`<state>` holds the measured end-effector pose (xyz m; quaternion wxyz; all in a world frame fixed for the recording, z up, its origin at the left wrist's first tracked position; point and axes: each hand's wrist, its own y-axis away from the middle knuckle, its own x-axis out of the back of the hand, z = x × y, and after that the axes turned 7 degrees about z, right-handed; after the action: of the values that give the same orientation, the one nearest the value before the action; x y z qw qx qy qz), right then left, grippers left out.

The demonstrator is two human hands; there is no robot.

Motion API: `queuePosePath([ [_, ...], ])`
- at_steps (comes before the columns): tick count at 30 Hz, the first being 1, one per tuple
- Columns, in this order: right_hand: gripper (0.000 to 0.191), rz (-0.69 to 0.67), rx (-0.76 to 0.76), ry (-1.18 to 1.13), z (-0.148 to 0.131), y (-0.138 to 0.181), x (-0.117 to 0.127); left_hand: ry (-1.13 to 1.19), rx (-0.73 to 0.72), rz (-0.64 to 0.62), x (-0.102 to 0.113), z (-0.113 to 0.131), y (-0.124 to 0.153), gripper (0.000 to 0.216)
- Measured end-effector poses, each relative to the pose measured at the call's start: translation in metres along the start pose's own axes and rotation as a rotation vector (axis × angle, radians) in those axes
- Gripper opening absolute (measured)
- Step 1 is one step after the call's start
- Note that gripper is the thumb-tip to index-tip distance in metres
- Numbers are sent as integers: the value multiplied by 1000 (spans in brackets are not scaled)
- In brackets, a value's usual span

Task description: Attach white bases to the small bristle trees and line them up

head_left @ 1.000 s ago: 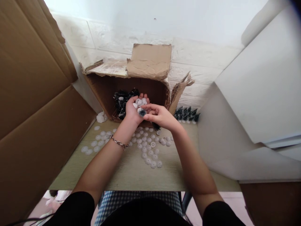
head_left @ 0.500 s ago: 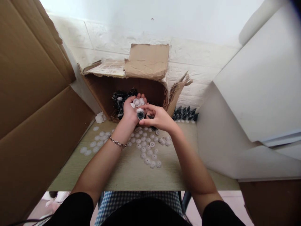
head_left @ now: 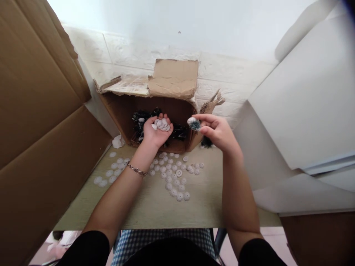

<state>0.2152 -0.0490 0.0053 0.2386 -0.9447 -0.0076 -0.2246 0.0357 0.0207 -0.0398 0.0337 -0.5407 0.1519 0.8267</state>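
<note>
Palm up at the mouth of the cardboard box (head_left: 173,83), my left hand (head_left: 155,136) is cupped around a small pile of white discs (head_left: 162,124). To its right, my right hand (head_left: 217,133) pinches a miniature bottle-brush tree (head_left: 195,125) between thumb and fingers, its white base turned to the left. Dark green trees (head_left: 180,132) lie inside the box behind my left hand. Many more white discs (head_left: 176,182) are spread over the table below. Part of the dark trees (head_left: 206,142) at the box's right shows under my right hand; the others there are hidden.
A tall brown cardboard panel (head_left: 41,122) walls off the left side. White sheets (head_left: 302,111) stand along the right side. The tiled wall (head_left: 133,48) rises behind the box. A crumpled white scrap (head_left: 118,141) lies by the box's left corner.
My right hand has moved right, away from my left palm, with the tree in its fingers. My left hand stays cupped around the discs. The view has tilted slightly.
</note>
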Motion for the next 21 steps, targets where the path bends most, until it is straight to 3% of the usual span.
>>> queuePosePath([
  [2,47,2,-72,144,2,2,14,-6,2,3,1,2,0,13],
  [7,51,-258,-331,398,4,7,33,0,0,2,1,3,0,13],
  [10,55,-333,-458,481,11,8,40,6,-2,-10,2,2,-1,12],
  [15,60,-365,-638,604,54,-1,41,-1,0,-22,2,1,-1,12],
  [21,55,-452,-765,540,102,-9,24,12,4,1,1,1,1,12],
])
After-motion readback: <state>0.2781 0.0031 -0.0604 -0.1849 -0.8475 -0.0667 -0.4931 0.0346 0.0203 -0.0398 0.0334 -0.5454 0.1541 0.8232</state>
